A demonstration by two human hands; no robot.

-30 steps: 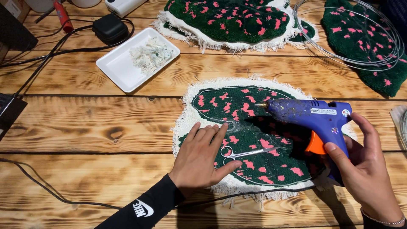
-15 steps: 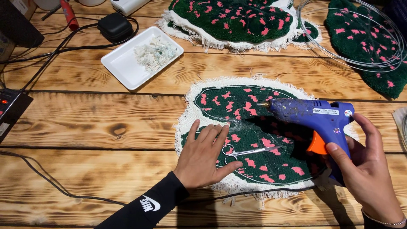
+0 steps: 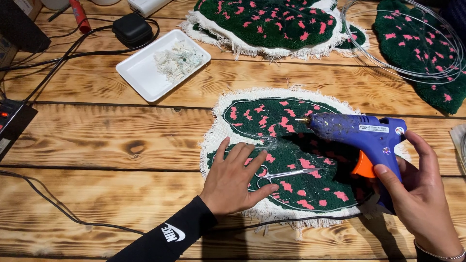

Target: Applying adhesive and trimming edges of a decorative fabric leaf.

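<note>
A green tufted rug piece [image 3: 276,116] with pink spots and a white fringed border lies on the wooden table [image 3: 111,140]. My left hand [image 3: 235,179] rests flat on its near left edge, fingers spread, beside small silver scissors [image 3: 286,173] lying on the rug. My right hand [image 3: 422,194] grips a blue hot glue gun [image 3: 361,133] with an orange trigger; its metal nozzle points left over the rug's middle. A thin wire outline runs around the green area.
A white tray [image 3: 141,73] holding white fluff sits at the back left, near a black adapter [image 3: 132,28] and cables. More green-and-pink rug pieces [image 3: 267,19] lie at the back, with a wire coil [image 3: 407,43] at the right. A black power strip [image 3: 12,121] is at the left edge.
The view has shifted slightly. My left hand stays flat on the rug, and the glue gun holds nearly the same place above it.
</note>
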